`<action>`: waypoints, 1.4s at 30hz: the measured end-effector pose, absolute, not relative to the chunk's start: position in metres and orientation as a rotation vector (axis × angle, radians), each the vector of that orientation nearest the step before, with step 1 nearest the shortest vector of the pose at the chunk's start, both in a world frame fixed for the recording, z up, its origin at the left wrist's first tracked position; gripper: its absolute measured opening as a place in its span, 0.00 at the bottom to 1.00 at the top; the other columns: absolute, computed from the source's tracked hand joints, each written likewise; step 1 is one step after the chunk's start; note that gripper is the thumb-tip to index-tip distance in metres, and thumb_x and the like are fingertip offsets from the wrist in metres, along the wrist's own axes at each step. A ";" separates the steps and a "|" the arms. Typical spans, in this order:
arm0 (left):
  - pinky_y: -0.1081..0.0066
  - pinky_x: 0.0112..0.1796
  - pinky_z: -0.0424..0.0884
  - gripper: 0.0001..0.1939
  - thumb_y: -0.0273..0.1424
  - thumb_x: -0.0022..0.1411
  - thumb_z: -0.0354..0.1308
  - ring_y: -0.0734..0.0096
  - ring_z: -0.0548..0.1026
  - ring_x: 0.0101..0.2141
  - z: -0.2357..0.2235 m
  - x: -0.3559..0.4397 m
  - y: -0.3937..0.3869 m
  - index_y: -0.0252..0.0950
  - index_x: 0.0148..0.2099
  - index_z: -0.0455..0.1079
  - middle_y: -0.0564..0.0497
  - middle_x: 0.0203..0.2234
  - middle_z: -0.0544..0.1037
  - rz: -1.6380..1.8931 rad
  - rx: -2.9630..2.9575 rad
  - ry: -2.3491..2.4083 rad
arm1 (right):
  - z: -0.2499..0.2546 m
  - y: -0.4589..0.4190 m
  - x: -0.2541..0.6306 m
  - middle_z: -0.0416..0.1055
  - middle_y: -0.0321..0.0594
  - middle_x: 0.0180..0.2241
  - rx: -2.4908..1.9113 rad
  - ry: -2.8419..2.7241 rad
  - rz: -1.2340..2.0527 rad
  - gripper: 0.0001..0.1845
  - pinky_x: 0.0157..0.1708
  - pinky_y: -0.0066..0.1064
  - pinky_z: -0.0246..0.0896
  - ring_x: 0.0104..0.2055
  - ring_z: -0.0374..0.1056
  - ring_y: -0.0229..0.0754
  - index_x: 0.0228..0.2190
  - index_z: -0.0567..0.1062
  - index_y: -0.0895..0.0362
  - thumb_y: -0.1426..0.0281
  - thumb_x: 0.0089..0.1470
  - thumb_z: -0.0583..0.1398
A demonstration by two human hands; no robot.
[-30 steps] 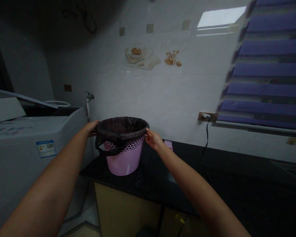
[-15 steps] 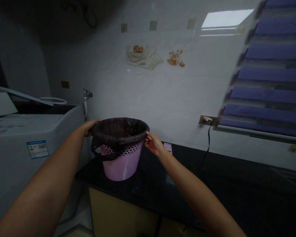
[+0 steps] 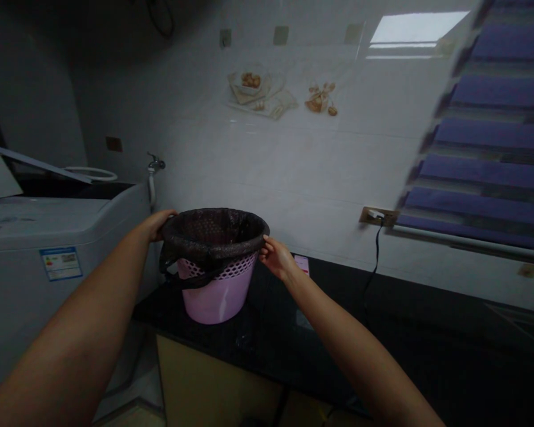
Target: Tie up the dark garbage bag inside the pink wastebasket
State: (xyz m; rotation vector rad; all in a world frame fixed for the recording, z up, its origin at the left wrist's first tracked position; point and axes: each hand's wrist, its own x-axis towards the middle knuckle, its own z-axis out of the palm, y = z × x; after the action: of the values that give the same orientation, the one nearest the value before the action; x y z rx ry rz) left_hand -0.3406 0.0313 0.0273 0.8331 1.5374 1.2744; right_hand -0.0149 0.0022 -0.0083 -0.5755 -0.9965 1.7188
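Edged the view slightly nearer since a second earlier, leaving the pink basket upright at the counter's left end. Gripped its rim, through the black bag, from opposite sides with left hand and right hand (neither nearer). Couldn't see left fingertips or the bag's bottom.

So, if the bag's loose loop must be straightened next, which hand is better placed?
Probably the left hand: it sits at the left side of the pink basket, nearer to the loose loop, which hangs front-left. The right hand is across, at the right side.
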 end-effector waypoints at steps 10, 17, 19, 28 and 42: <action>0.68 0.17 0.61 0.07 0.35 0.45 0.57 0.66 0.66 0.16 0.027 -0.336 0.029 0.37 0.24 0.63 0.51 0.12 0.66 1.367 0.795 1.495 | -0.006 -0.001 -0.016 0.52 0.31 0.18 -0.609 -0.989 1.674 0.15 0.21 0.22 0.47 0.20 0.50 0.29 0.21 0.59 0.59 0.69 0.41 0.62; 0.67 0.20 0.62 0.11 0.39 0.40 0.60 0.58 0.72 0.25 0.026 -0.336 0.025 0.39 0.25 0.66 0.49 0.13 0.67 1.430 0.825 1.487 | -0.005 -0.002 -0.019 0.53 0.30 0.17 -0.629 -0.962 1.650 0.13 0.21 0.23 0.46 0.19 0.50 0.30 0.21 0.60 0.59 0.69 0.42 0.62; 0.67 0.21 0.62 0.10 0.38 0.38 0.59 0.57 0.73 0.27 0.026 -0.337 0.025 0.39 0.23 0.65 0.48 0.13 0.67 1.419 0.846 1.493 | -0.006 -0.001 -0.020 0.53 0.30 0.16 -0.639 -0.962 1.638 0.14 0.21 0.23 0.46 0.19 0.49 0.30 0.21 0.60 0.58 0.69 0.42 0.62; 0.65 0.28 0.64 0.14 0.45 0.32 0.57 0.56 0.74 0.34 0.028 -0.336 0.021 0.42 0.20 0.61 0.51 0.11 0.66 1.368 0.976 1.552 | -0.006 -0.004 -0.019 0.54 0.29 0.17 -0.645 -0.952 1.610 0.11 0.20 0.22 0.45 0.18 0.49 0.29 0.22 0.61 0.59 0.71 0.42 0.61; 0.72 0.18 0.57 0.03 0.30 0.42 0.49 0.72 0.60 0.13 0.052 -0.320 0.009 0.36 0.22 0.61 0.54 0.11 0.63 1.451 0.959 1.466 | 0.006 -0.013 -0.005 0.51 0.30 0.16 -0.619 -0.995 1.591 0.14 0.21 0.24 0.45 0.19 0.48 0.30 0.20 0.58 0.58 0.70 0.41 0.61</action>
State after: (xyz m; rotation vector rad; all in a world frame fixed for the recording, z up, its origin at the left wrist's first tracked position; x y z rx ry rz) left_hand -0.3205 0.0088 0.0518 0.9593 1.4656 1.4506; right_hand -0.0054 -0.0125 0.0061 -0.6185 -0.9947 1.5905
